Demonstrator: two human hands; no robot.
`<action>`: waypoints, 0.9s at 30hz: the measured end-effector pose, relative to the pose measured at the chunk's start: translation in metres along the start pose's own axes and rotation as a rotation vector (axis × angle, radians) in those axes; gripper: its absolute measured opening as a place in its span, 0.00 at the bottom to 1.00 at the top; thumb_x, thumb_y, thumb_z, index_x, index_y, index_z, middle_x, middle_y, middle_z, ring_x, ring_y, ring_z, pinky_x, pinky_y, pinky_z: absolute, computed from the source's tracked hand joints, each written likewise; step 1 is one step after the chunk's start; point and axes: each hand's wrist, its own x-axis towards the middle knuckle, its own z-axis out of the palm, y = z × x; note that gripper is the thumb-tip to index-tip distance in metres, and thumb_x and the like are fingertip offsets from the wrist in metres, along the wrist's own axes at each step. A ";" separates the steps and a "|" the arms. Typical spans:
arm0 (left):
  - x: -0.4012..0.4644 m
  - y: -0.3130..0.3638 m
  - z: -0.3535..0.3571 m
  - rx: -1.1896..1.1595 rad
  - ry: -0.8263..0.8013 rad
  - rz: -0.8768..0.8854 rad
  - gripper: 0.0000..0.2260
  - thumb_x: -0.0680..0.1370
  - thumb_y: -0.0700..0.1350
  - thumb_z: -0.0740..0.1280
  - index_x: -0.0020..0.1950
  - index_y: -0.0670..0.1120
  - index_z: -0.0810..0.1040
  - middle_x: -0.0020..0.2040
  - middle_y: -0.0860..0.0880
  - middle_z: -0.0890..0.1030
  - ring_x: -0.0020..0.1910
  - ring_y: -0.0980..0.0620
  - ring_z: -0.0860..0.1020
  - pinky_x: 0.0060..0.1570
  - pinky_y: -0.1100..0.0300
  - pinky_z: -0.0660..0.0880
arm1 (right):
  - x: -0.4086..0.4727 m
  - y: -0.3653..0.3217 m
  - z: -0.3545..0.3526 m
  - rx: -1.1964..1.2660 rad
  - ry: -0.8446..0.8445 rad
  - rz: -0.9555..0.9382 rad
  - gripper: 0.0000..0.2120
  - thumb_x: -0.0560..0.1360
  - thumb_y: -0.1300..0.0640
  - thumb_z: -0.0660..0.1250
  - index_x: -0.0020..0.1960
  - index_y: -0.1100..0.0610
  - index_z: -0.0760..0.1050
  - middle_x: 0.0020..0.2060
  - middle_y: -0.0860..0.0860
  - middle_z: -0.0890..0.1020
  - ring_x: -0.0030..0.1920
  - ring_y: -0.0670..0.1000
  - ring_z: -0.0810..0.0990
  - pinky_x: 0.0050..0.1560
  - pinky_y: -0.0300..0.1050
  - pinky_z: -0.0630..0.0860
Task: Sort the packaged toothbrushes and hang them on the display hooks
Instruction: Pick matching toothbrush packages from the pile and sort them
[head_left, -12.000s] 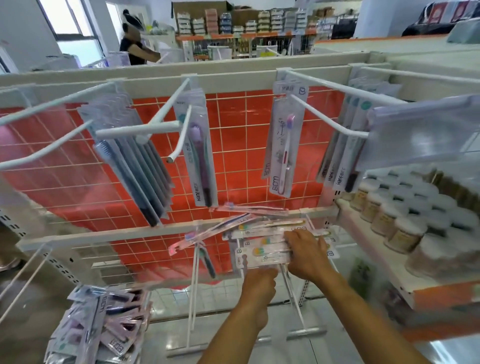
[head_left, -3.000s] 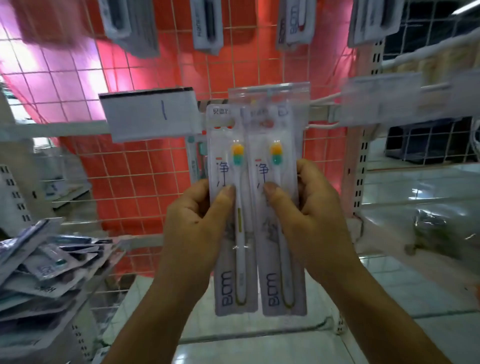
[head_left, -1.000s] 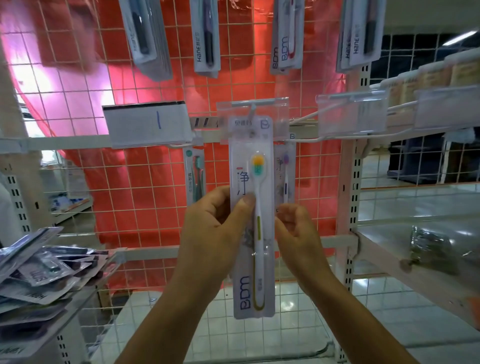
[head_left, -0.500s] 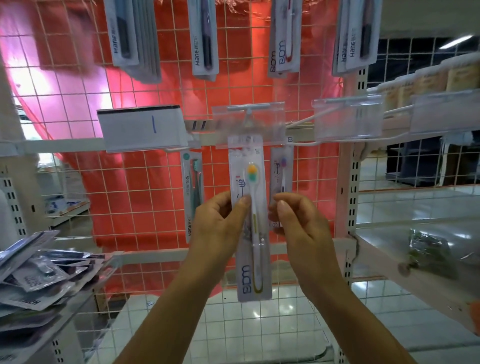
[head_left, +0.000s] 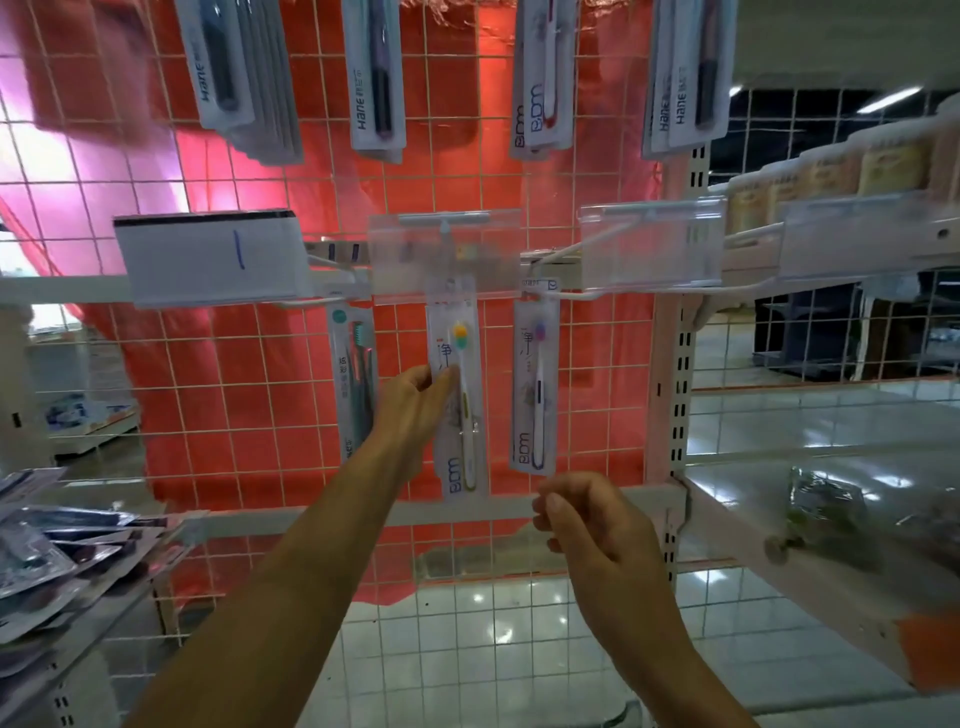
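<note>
Backing: white wire grid panel (head_left: 249, 415) with red sheet behind stood beyond both hands.
Upper row: grey-packaged dark toothbrushes (head_left: 244, 78) hung on hooks well above the hands.
Loose stock: heap of packaged toothbrushes (head_left: 57, 551) lay on a shelf far out past the left forearm.
Held pack: clear blister pack with a yellow-and-green-headed white toothbrush (head_left: 460, 395) hung under a transparent price-tag holder (head_left: 444, 254), directly beside the left hand.
Neighbour packs: purple-headed toothbrush pack (head_left: 535, 389) hung above the right hand; teal-headed pack (head_left: 356, 384) hung just past the left hand.
Left hand (head_left: 410, 410): pinched the held pack's left edge between thumb and fingers.
Right hand (head_left: 592, 525): loosely curled, held nothing, below the packs and apart from the left.
</note>
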 end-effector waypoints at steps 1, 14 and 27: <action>0.006 -0.004 0.001 0.009 -0.004 -0.004 0.21 0.77 0.54 0.66 0.52 0.35 0.77 0.44 0.41 0.78 0.42 0.45 0.75 0.54 0.39 0.77 | -0.001 0.002 0.001 -0.003 -0.013 0.004 0.07 0.77 0.58 0.62 0.46 0.49 0.77 0.40 0.44 0.82 0.43 0.45 0.81 0.44 0.43 0.78; -0.027 -0.015 -0.017 0.385 0.190 0.121 0.23 0.77 0.54 0.67 0.66 0.43 0.72 0.58 0.49 0.77 0.57 0.51 0.76 0.57 0.55 0.74 | 0.030 -0.001 0.034 -0.398 -0.111 -0.086 0.09 0.79 0.54 0.62 0.58 0.50 0.74 0.51 0.43 0.78 0.52 0.43 0.76 0.54 0.41 0.75; -0.099 0.067 -0.057 1.053 -0.172 -0.130 0.21 0.81 0.56 0.56 0.73 0.54 0.58 0.68 0.52 0.71 0.65 0.52 0.71 0.60 0.60 0.68 | 0.033 -0.087 0.069 -0.855 -0.281 -0.005 0.25 0.65 0.53 0.68 0.61 0.56 0.72 0.48 0.54 0.83 0.43 0.51 0.80 0.35 0.40 0.79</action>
